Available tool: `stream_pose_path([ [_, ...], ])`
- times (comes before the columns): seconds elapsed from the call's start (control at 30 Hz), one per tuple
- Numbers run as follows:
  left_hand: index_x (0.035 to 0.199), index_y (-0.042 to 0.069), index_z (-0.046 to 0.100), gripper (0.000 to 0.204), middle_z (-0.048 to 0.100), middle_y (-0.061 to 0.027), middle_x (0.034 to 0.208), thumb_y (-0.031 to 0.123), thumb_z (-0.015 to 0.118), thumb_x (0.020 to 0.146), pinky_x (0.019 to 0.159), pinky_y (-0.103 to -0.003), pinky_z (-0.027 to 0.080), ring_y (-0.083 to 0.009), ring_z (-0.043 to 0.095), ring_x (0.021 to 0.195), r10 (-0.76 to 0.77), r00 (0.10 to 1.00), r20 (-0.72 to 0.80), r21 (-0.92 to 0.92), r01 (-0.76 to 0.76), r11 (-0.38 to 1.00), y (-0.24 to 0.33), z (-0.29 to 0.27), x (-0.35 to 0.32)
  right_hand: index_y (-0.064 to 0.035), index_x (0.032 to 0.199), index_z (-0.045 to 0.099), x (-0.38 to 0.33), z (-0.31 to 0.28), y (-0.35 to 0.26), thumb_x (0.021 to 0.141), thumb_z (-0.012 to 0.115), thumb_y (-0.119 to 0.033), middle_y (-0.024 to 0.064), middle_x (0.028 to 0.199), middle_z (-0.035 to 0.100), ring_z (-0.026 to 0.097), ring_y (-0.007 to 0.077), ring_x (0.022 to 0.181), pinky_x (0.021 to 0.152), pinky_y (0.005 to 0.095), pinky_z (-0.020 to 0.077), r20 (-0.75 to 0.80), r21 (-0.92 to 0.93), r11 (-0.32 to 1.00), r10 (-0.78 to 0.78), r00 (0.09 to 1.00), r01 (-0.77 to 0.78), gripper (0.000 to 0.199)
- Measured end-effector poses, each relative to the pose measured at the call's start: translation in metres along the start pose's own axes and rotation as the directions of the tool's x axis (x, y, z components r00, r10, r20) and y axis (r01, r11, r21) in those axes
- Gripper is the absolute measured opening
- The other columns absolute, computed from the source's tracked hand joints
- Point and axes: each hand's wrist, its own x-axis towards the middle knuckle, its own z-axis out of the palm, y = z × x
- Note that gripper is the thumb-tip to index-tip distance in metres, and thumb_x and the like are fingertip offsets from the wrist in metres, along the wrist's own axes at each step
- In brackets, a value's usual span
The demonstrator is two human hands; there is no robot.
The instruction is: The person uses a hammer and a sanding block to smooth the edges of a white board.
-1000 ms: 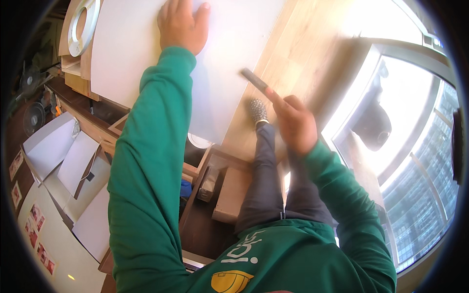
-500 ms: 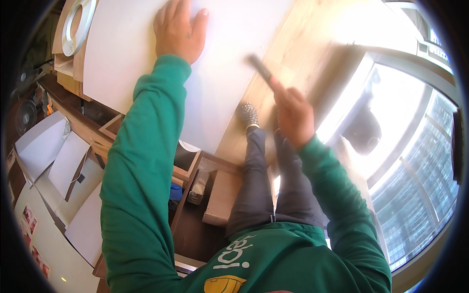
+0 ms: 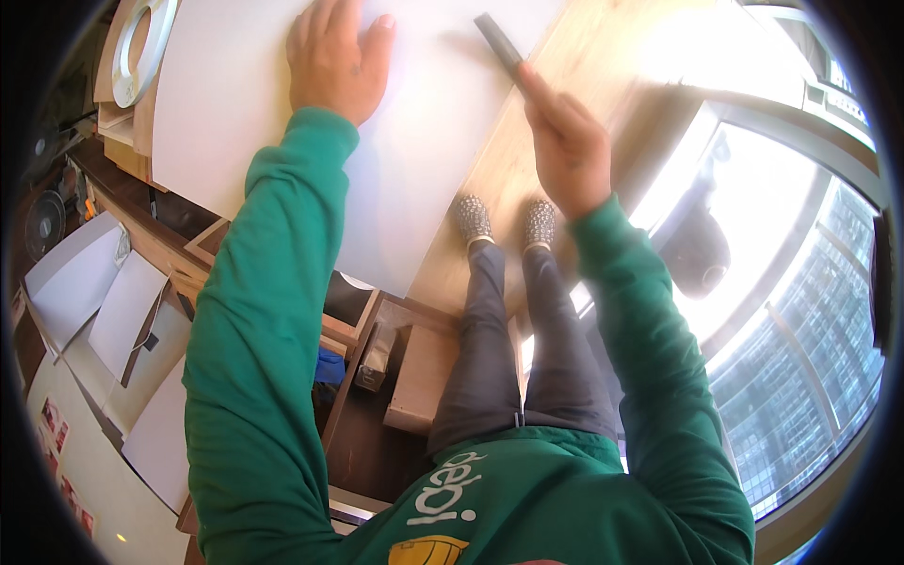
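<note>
My left hand [image 3: 341,68] lies palm down on a large white board [image 3: 419,155], with its thumb spread and the other fingers stretched out. The top of the picture cuts off some fingertips. My right hand [image 3: 571,151] is closed around one end of a flat, dark-grey bar [image 3: 499,41] that looks like a hand file. Its index finger runs along the bar. The bar slants up and left, its free end over the board near the right edge. A faint shadow shows on the board beside it. Whether the bar touches the board I cannot tell.
Below the board are a light wood floor [image 3: 603,56] and my two speckled shoes [image 3: 474,218]. An open wooden cabinet [image 3: 377,452] lies by my legs. A white ring-shaped piece [image 3: 122,71] is at upper left, a bright window [image 3: 800,348] at right. White panels [image 3: 71,282] lean at left.
My right hand has moved up, raising the bar further over the board. My left hand has shifted slightly up and left, still flat on the board.
</note>
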Motion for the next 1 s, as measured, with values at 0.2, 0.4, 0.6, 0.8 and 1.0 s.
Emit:
stream_pose_path([
  [0.2, 0.135, 0.006, 0.058, 0.043, 0.054, -0.0148, 0.145, 0.024, 0.059, 0.097, 0.116, -0.045, 0.033, -0.0345, 0.047, 0.135, -0.031, 0.999, 0.034, 0.022, 0.030, 0.999, -0.009, 0.005, -0.003, -0.0206, 0.141, 0.063, -0.076, -0.006, -0.018, 0.093, 0.061, 0.004, 0.0112, 0.074, 0.049, 0.052, 0.0234, 0.060, 0.058, 0.0382, 0.0489, 0.247, -0.017, 1.000, 0.013, 0.969, -0.010, 0.053],
  [0.4, 0.134, 0.009, 0.061, 0.042, 0.054, -0.0096, 0.148, 0.032, 0.056, 0.099, 0.117, -0.043, 0.031, -0.0318, 0.047, 0.136, -0.035, 0.999, 0.022, -0.001, 0.035, 0.999, -0.008, 0.010, -0.002, -0.0179, 0.133, 0.068, 0.019, -0.013, 0.014, 0.096, 0.063, -0.005, 0.0115, 0.068, 0.050, 0.051, 0.0221, 0.057, 0.055, 0.0347, 0.0439, -0.020, -0.020, 0.999, -0.027, 0.999, 0.027, 0.039],
  [0.6, 0.135, 0.008, 0.060, 0.042, 0.054, -0.0097, 0.148, 0.031, 0.056, 0.099, 0.117, -0.043, 0.031, -0.0315, 0.046, 0.137, -0.055, 0.998, 0.040, 0.024, 0.054, 0.998, -0.007, 0.004, -0.001, -0.0202, 0.134, 0.068, -0.006, -0.037, -0.008, 0.096, 0.063, -0.003, 0.0099, 0.071, 0.050, 0.050, 0.0210, 0.058, 0.056, 0.0331, 0.0452, 0.041, -0.116, 0.992, 0.058, 0.998, -0.053, 0.041],
  [0.8, 0.135, 0.007, 0.060, 0.043, 0.053, -0.0103, 0.149, 0.031, 0.056, 0.099, 0.117, -0.043, 0.030, -0.0316, 0.046, 0.137, -0.045, 0.998, 0.051, 0.014, 0.045, 0.999, -0.008, 0.007, 0.000, -0.0217, 0.137, 0.065, -0.024, -0.030, -0.011, 0.094, 0.061, 0.001, 0.0111, 0.073, 0.051, 0.054, 0.0268, 0.059, 0.058, 0.0372, 0.0479, 0.112, -0.184, 0.980, 0.096, 0.989, -0.074, 0.048],
  [1.0, 0.135, 0.007, 0.060, 0.043, 0.053, -0.0115, 0.148, 0.030, 0.056, 0.099, 0.117, -0.043, 0.031, -0.0325, 0.046, 0.137, -0.070, 0.995, 0.065, -0.006, 0.071, 0.997, -0.006, 0.006, -0.001, -0.0234, 0.138, 0.064, 0.008, -0.029, -0.011, 0.094, 0.061, -0.003, 0.0120, 0.074, 0.053, 0.054, 0.0284, 0.058, 0.057, 0.0399, 0.0476, 0.108, -0.186, 0.980, 0.093, 0.990, -0.072, 0.049],
])
